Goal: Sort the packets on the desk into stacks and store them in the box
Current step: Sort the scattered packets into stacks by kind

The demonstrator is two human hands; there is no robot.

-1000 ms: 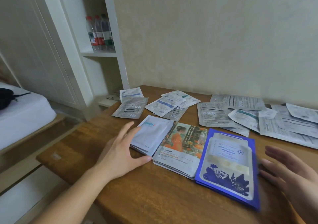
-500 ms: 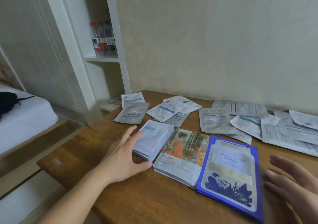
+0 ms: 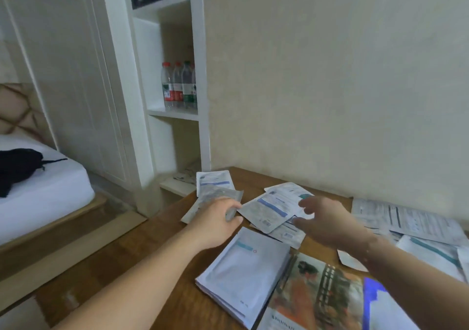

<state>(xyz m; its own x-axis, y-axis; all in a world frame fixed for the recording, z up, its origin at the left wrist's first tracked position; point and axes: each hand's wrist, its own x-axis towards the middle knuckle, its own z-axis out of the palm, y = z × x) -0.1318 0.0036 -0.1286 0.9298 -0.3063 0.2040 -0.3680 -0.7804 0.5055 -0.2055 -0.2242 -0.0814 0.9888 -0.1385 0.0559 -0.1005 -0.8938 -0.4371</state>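
A: Where are the hands?

B: Both are out over the wooden desk (image 3: 132,261), well apart. The left hand (image 3: 215,221) grips a grey packet (image 3: 218,196) near the far left corner, thumb and fingers curled on its near edge. Part of that packet is lifted and blurred.

A: And the right hand?

B: The right hand (image 3: 327,224) hovers with its fingers loosely spread, holding nothing. Its fingertips sit over a blue-striped packet (image 3: 266,210) that lies flat in the middle of the desk. I cannot tell whether they touch it.

A: What else is sorted?

B: Three stacks sit along the near edge, side by side. The white stack (image 3: 241,274) is leftmost, just below the left wrist. Beside it on the right is the picture stack (image 3: 317,294), showing a figure in orange. At the far right of the three is the blue stack (image 3: 375,301), mostly hidden behind the right forearm.

A: Loose ones?

B: A white packet (image 3: 213,180) lies at the far left corner, partly under the grey one. Two more lie under the blue-striped packet. Grey printed packets (image 3: 406,220) overlap at the right, by the wall.

A: The box?

B: It does not show here.

A: Around the desk?

B: Bottles (image 3: 179,86) stand on a white shelf (image 3: 175,114) to the left. A bed (image 3: 43,190) with a black item (image 3: 17,164) on it is at far left.
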